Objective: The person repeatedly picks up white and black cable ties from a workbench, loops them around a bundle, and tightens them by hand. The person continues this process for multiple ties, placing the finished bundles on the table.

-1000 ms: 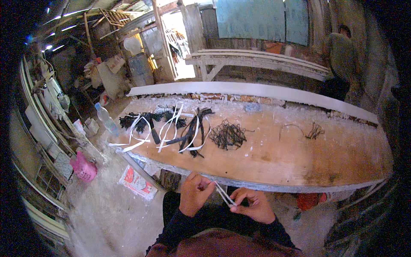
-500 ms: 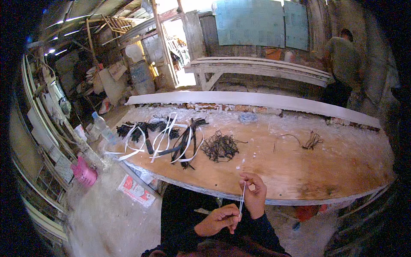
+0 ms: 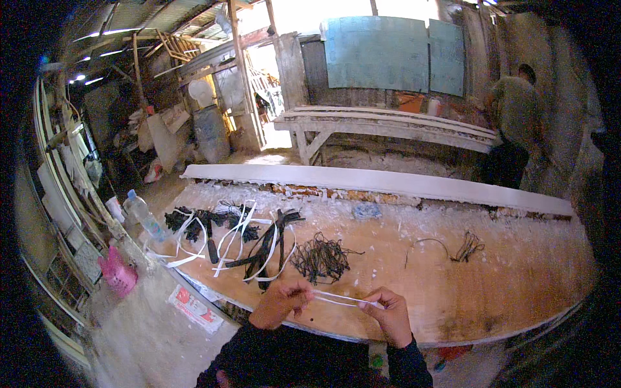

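Observation:
A thin white cord (image 3: 337,299), looking doubled into two strands, stretches between my hands above the near edge of the wooden tabletop (image 3: 414,284). Its left end is in the closed fingers of my left hand (image 3: 283,304), which is slightly blurred. My right hand (image 3: 390,315) pinches the other end between thumb and fingers. Just beyond them lies a tangled pile of black cords (image 3: 323,258). To its left are black strips (image 3: 265,252) and looped white strips (image 3: 228,244), partly overlapping. A small bundle of dark string (image 3: 467,247) rests farther right.
A long white strip of board (image 3: 362,181) runs along the table's far edge, with a crumpled bluish plastic piece (image 3: 367,211) before it. A clear bottle (image 3: 143,215) is at the left end, a pink bag (image 3: 118,271) on the floor. A person (image 3: 515,123) stands by the far bench (image 3: 388,129).
My hands have moved forward over the table edge and spread apart, the left one going left. The cord has turned from nearly upright to roughly level. The view has tilted up.

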Demonstrator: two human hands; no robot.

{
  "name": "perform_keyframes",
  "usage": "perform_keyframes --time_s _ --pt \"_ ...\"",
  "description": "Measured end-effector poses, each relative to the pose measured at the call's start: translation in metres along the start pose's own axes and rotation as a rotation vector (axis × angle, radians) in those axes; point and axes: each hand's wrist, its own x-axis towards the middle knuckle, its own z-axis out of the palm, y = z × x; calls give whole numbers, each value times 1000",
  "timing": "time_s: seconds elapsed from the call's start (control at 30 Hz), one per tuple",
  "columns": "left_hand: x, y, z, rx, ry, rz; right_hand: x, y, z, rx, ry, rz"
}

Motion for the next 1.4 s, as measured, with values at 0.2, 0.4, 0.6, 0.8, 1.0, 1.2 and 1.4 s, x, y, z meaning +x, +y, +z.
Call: perform_keyframes --time_s 0.2,0.4,0.6,0.8,1.0,1.2,1.4 --pt "57 0 -31 164 134 247 15 -14 23 -226 -56 -118" --pt "88 -23 -29 170 337 416 5 -24 72 -391 14 -165" --pt "71 -34 -64 362 159 408 9 -14 78 -410 -252 -91" --pt "44 -48 -127 749 355 395 64 20 68 -750 107 -285" --pt "65 -81 -152 999 389 302 89 19 82 -1148 216 -239" --pt "82 -91 -164 1021 319 245 72 -5 87 -1022 270 -156" --pt "63 -65 -175 673 368 422 65 -27 95 -980 223 -159"
